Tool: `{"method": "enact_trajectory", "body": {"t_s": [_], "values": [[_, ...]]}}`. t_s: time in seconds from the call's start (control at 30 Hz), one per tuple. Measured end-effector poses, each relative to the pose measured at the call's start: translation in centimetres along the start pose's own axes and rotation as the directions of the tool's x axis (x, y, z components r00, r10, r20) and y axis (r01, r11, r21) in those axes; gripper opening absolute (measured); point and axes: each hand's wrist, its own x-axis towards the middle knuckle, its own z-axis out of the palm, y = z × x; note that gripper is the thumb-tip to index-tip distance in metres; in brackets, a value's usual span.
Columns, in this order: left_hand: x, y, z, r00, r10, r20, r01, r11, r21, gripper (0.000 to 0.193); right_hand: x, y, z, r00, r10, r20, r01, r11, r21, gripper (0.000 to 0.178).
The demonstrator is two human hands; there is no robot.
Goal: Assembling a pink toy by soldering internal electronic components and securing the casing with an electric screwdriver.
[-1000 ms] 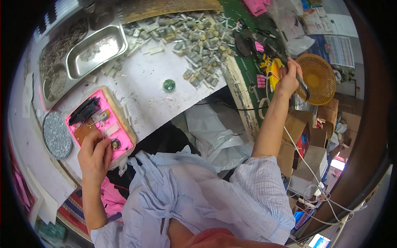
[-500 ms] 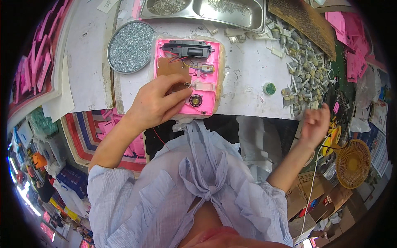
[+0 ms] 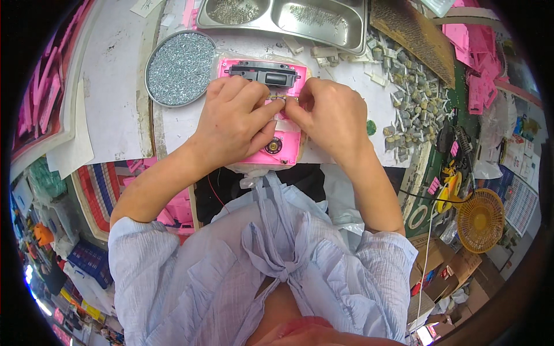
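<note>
The right hand (image 3: 332, 118) had come back from the side to join the left hand (image 3: 231, 124) over the flat pink plastic housing (image 3: 283, 144) on the white tabletop (image 3: 115, 86). Both grips pinched a small metal part (image 3: 278, 99) between their fingertips above it. Beyond lay a round tin of silvery screws (image 3: 180, 68) and a steel two-compartment tray (image 3: 288, 20).

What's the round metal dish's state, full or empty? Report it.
Full. The round metal dish beside the pink housing is covered rim to rim with small silvery parts.

Both hands' fingers (image 3: 271, 109) pinch something tiny over pink housing (image 3: 283, 144).
</note>
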Motion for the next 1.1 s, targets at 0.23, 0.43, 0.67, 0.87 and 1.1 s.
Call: {"method": "enact_trajectory", "body": {"t_s": [0.23,0.43,0.67,0.87,1.1], "values": [[0.0,-0.5,0.3,0.999,0.052,-0.009,-0.052,0.998,0.044,0.021,1.1,-2.2,-1.4,0.994,0.006,0.113,0.02,0.973,-0.228,0.03],[-0.5,-0.7,0.7,0.996,0.074,-0.046,-0.073,0.997,0.037,0.028,1.6,-1.0,-0.8,0.995,0.001,0.096,0.019,0.979,-0.203,0.032],[-0.6,-0.7,0.6,0.997,0.073,-0.004,-0.073,0.997,0.04,0.025,1.5,-1.8,-0.8,0.992,0.056,0.117,-0.026,0.968,-0.248,0.032],[-0.8,-0.7,1.0,0.997,0.076,-0.024,-0.075,0.996,0.048,0.026,1.0,-1.4,-1.0,0.997,-0.009,0.081,0.029,0.969,-0.247,0.03],[-0.9,-0.8,0.9,0.996,0.089,-0.03,-0.088,0.995,0.039,0.03,-0.3,-0.4,-0.1,0.993,0.113,0.019,-0.114,0.992,0.055,0.026]]}}
